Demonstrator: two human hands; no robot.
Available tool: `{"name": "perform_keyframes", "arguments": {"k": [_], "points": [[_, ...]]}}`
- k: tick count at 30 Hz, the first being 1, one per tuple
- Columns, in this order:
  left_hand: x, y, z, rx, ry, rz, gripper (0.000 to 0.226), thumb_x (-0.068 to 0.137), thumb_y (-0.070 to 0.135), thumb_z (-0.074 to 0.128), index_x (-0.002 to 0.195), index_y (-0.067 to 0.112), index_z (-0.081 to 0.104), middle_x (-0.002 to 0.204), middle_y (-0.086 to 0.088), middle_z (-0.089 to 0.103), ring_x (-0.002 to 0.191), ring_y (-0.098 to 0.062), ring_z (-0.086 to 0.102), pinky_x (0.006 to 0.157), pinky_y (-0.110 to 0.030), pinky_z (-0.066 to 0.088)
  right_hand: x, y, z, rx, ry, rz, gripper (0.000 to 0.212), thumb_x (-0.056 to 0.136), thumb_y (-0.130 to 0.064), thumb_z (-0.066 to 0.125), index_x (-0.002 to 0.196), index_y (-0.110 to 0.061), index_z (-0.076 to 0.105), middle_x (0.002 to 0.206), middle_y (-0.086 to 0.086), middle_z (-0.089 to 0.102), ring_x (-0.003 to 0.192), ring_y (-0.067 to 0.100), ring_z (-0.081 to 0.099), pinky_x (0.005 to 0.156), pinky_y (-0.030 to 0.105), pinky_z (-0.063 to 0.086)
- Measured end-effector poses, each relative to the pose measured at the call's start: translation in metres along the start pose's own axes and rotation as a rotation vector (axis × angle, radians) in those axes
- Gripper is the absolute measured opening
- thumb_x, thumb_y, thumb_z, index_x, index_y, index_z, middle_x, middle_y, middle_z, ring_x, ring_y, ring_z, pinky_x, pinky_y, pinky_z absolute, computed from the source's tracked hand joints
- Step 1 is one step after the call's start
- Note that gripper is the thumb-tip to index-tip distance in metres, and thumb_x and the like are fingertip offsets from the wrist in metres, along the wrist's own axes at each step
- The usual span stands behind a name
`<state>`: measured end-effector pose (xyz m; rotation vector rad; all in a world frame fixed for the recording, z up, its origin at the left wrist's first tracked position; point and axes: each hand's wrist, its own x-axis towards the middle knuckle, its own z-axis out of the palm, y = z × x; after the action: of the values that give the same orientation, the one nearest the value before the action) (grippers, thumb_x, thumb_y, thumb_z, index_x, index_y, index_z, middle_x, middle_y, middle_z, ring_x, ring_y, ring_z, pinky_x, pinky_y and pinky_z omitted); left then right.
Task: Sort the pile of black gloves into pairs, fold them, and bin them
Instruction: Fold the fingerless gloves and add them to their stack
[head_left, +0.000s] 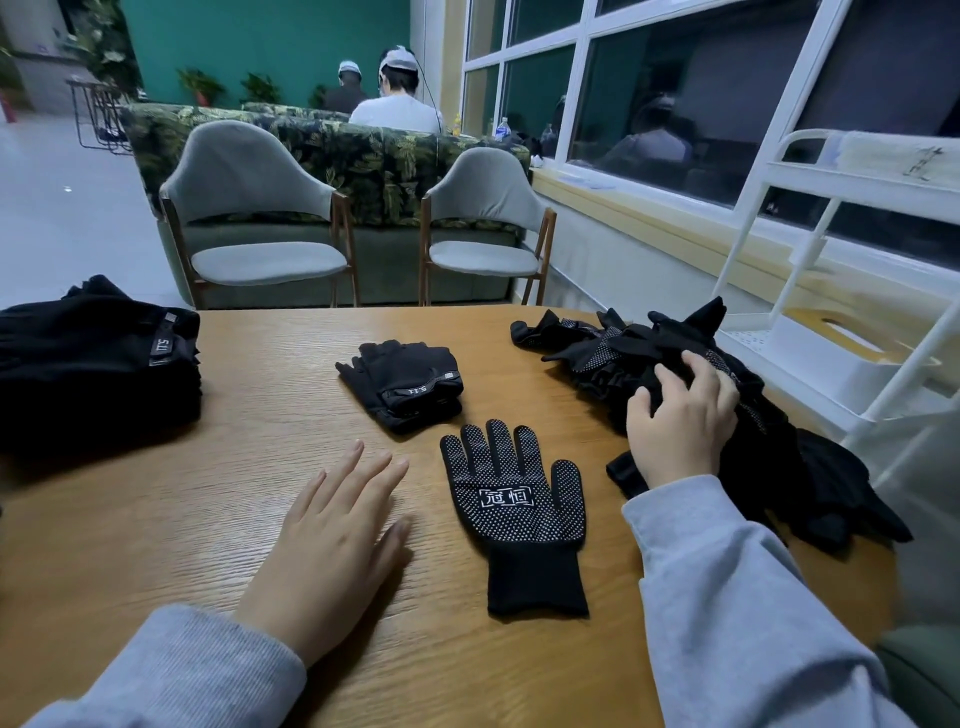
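Black gloves lie in several spots on a wooden table (156, 519). On the right side sits a loose pile of gloves (769, 452), tangled, some showing white grip dots, reaching from the far right edge toward the near right. The right hand (680, 421) rests on top of this pile with its fingers curled into the fabric, gripping a fold of black cloth; exactly which glove it holds cannot be told.

Just left of the pile, near the middle of the table, a single dotted glove (514, 509) lies flat with its dotted palm up, fingers pointing far and cuff toward the near edge, a white printed label across its palm. It lies apart from both hands.

The left hand (332, 551) lies flat on the bare wood to the left of that glove, fingers straight and slightly spread, holding nothing.

Farther off, at the centre, a folded pair (405, 384) of fingerless gloves with a grey strap sits alone. At the far left edge a tall stack of folded gloves (93, 364) is heaped up.

Both arms wear grey sleeves (753, 613). Beyond the table stand two grey chairs (260, 208), and a white rack (810, 291) stands at the right beside the window.
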<state>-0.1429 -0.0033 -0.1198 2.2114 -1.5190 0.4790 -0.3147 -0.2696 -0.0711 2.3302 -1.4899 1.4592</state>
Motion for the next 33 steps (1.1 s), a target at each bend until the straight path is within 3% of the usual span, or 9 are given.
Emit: {"name": "perform_keyframes", "arguments": {"k": [2,5,11,17,22,25,33], "points": [[0.0,-0.001,0.002,-0.001,0.005,0.001,0.05,0.092,0.05,0.029,0.132,0.023,0.042,0.133,0.001,0.055,0.134,-0.013,0.025,0.104,-0.032,0.022,0.006,0.006,0.002,-0.04,-0.059,0.035,0.037,0.089,-0.024,0.049,0.119,-0.009,0.063,0.147,0.011,0.035,0.136,0.029,0.023,0.106,0.048,0.024],[0.0,-0.002,0.004,-0.003,0.009,0.012,0.05,0.092,0.05,0.029,0.132,0.023,0.043,0.134,0.0,0.054,0.134,-0.012,0.025,0.106,-0.032,0.026,0.014,0.012,0.002,-0.081,-0.143,0.078,0.04,0.092,-0.023,0.049,0.13,-0.015,0.055,0.155,0.009,0.02,0.136,0.029,0.02,0.107,0.044,0.022],[-0.001,-0.004,0.004,-0.035,0.002,0.017,0.051,0.092,0.05,0.031,0.133,0.022,0.045,0.135,0.001,0.053,0.135,-0.011,0.024,0.103,-0.029,0.021,0.015,0.01,0.005,-0.172,-0.25,0.086,0.044,0.095,-0.028,0.042,0.137,-0.013,0.045,0.152,0.003,0.03,0.127,0.029,0.027,0.101,0.043,0.028],[-0.001,-0.004,0.005,-0.032,0.01,0.008,0.052,0.092,0.051,0.03,0.133,0.023,0.045,0.135,0.003,0.052,0.136,-0.008,0.023,0.105,-0.028,0.026,0.006,0.004,0.001,-0.05,-0.163,0.026,0.044,0.093,-0.02,0.049,0.132,-0.001,0.049,0.142,0.011,0.042,0.126,0.034,0.032,0.102,0.043,0.028],[-0.002,-0.004,0.005,-0.039,0.016,-0.014,0.056,0.091,0.054,0.026,0.134,0.024,0.046,0.137,0.006,0.051,0.136,-0.003,0.019,0.106,-0.029,0.029,-0.004,-0.004,-0.003,0.084,-0.079,0.003,0.058,0.083,-0.03,0.038,0.128,0.004,0.052,0.137,0.016,0.047,0.124,0.035,0.037,0.103,0.036,0.025],[-0.001,-0.003,0.004,-0.048,0.015,-0.025,0.057,0.09,0.055,0.026,0.133,0.023,0.048,0.136,0.006,0.051,0.135,0.0,0.017,0.102,-0.034,0.032,-0.009,-0.007,-0.005,0.155,-0.043,-0.012,0.055,0.084,-0.027,0.041,0.125,0.008,0.053,0.134,0.02,0.049,0.123,0.037,0.041,0.107,0.038,0.027],[-0.001,-0.004,0.005,-0.064,0.025,-0.015,0.062,0.093,0.059,0.017,0.131,0.021,0.049,0.133,0.003,0.054,0.133,-0.008,0.026,0.1,-0.037,0.035,-0.024,-0.02,-0.02,0.329,0.064,-0.167,0.05,0.089,-0.024,0.038,0.12,0.01,0.055,0.13,0.021,0.051,0.122,0.029,0.046,0.109,0.029,0.029]]}}
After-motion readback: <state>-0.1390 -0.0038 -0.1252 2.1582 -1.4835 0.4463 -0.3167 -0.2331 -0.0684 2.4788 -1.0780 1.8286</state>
